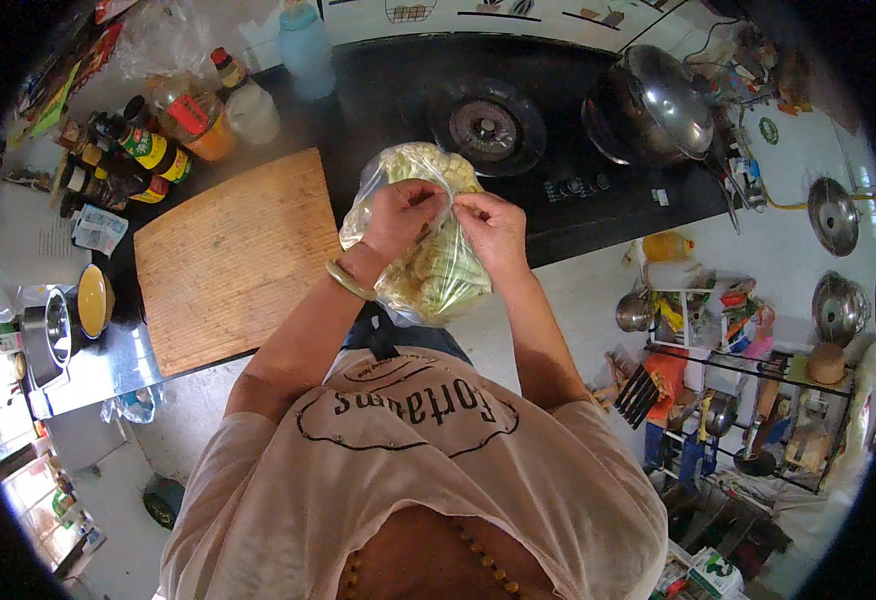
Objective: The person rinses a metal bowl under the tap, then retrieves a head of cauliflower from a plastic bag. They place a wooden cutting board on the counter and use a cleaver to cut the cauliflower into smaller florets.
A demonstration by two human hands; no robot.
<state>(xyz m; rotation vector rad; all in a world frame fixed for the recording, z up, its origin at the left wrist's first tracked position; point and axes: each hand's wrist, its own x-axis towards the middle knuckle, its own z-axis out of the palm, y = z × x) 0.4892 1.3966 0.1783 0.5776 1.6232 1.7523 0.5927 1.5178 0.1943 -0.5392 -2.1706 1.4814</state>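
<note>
A clear plastic bag (438, 289) holds a pale green and cream vegetable that looks like cauliflower, at the counter's front edge before my body. My left hand (408, 217), with a bangle at its wrist, pinches the bag's gathered plastic near the top middle. Close against it, my right hand (492, 225) pinches the same plastic between thumb and fingers. The fingertips of both hands nearly meet. Left of the bag lies a wooden cutting board (235, 259) with nothing on it.
A gas burner (486, 129) lies just beyond the bag, with a lidded wok (651, 109) at its right. Sauce bottles (152, 154), a jar of orange contents (196, 124) and a blue plastic bottle (306, 56) stand at the back left. A yellow bowl (95, 301) is at far left; a rack (753, 360) stands right.
</note>
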